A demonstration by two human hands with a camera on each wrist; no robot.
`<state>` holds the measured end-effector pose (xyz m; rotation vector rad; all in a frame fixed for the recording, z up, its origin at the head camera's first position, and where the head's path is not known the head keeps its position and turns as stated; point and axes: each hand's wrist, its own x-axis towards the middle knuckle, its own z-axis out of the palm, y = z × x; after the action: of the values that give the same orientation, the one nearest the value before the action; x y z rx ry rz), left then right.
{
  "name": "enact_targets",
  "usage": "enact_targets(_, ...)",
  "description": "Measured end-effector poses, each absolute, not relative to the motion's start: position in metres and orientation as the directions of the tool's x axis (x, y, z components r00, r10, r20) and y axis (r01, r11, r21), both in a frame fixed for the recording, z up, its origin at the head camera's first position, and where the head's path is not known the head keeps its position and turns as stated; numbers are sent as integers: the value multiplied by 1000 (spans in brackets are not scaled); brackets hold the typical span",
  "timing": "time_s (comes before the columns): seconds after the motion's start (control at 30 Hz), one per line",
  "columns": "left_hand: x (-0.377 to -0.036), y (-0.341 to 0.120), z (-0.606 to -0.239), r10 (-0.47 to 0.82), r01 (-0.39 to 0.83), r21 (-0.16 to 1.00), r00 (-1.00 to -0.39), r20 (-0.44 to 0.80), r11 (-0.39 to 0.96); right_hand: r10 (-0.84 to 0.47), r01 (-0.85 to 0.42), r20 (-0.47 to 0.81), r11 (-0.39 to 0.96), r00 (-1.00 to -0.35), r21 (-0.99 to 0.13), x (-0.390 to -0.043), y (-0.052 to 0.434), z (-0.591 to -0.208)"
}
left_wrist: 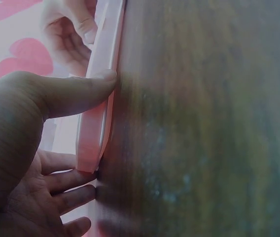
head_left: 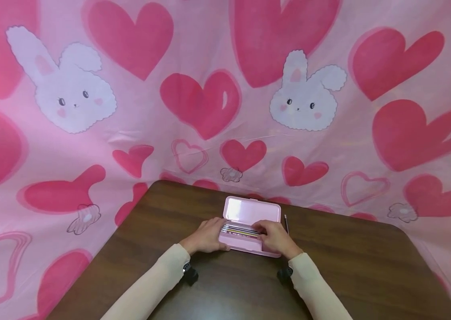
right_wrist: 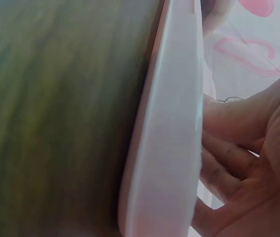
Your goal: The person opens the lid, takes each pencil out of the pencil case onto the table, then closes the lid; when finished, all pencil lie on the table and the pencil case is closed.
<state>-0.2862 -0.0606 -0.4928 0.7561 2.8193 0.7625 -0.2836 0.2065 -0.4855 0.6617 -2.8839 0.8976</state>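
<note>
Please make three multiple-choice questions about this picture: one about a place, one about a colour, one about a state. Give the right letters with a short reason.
1. Where does the loose pencil lie?
A. On the table, just right of the case
B. Inside the lid
C. In the left hand

2. What colour is the pencil case?
A. Blue
B. Pink
C. Green

3. In what state is the pencil case?
A. Shut flat
B. Open, lid standing up behind the tray
C. Turned upside down

Answers:
1. A, since the head view shows the thin dark pencil on the brown table beside the case's right edge.
2. B, since lid and tray are pale pink in all views.
3. B, since the lid is raised and pencils show in the tray, while the left hand holds the case's left end and the right hand rests over the tray.
</note>
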Motion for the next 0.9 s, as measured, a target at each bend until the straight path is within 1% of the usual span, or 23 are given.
enact_targets(0.1, -287, -62, -491, 500, 448, 484, -866, 25, 751, -394, -417, 161, 744, -905, -522, -284, 204, -482)
enact_targets(0.27, -289, -60, -489, 503, 458, 477, -863, 39, 750, -369, -393, 155, 754, -916, -526, -283, 203, -478)
enact_targets(0.5, -281, -60, -496, 503, 445, 472, -865, 4, 761, -389, -375, 100, 739, -916, -560, -276, 206, -488)
enact_targets(0.73, -283, -59, -494, 499, 450, 493, -866, 36, 745, -406, -419, 154, 720, -901, -554, -278, 208, -488)
enact_targets(0.9, -282, -60, -494, 492, 427, 520, -870, 14, 740, -435, -430, 128, 723, -891, -541, -277, 207, -487)
